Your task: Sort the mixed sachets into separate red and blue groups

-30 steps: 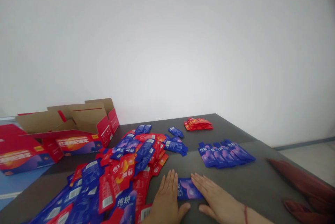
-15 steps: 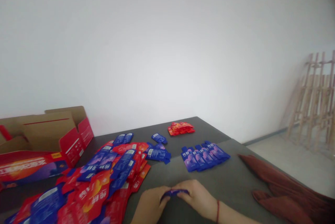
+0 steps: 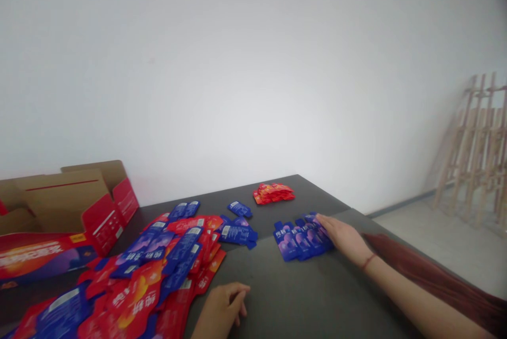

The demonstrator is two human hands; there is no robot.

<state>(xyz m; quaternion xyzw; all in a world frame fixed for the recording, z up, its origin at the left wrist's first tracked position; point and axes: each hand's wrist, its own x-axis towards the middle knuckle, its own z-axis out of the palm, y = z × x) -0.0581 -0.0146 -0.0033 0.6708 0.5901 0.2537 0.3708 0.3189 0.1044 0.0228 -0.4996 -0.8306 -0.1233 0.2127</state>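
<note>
My right hand [image 3: 344,238] reaches over the right end of an overlapping row of blue sachets [image 3: 301,241], fingers together and pressed on a blue sachet there. Most of that sachet is hidden under the hand. Nearer to me, my left hand [image 3: 225,304] hovers low over the dark table, its fingers loosely bent and apart with nothing in them. To its left spreads a mixed heap of blue and red sachets [image 3: 138,297]. A few blue sachets [image 3: 237,232] lie at the heap's right edge.
Behind the row sits a small pile of red sachets [image 3: 273,192]. An open red cardboard box [image 3: 101,223] stands at the left on the dark table [image 3: 277,297]. Brown cloth [image 3: 420,270] lies along the right edge. Wooden racks [image 3: 471,143] lean by the white wall.
Both hands held a blue sachet low in front of me; they have parted. My right hand has moved forward and right to the row, while the left has stayed behind, without the sachet.
</note>
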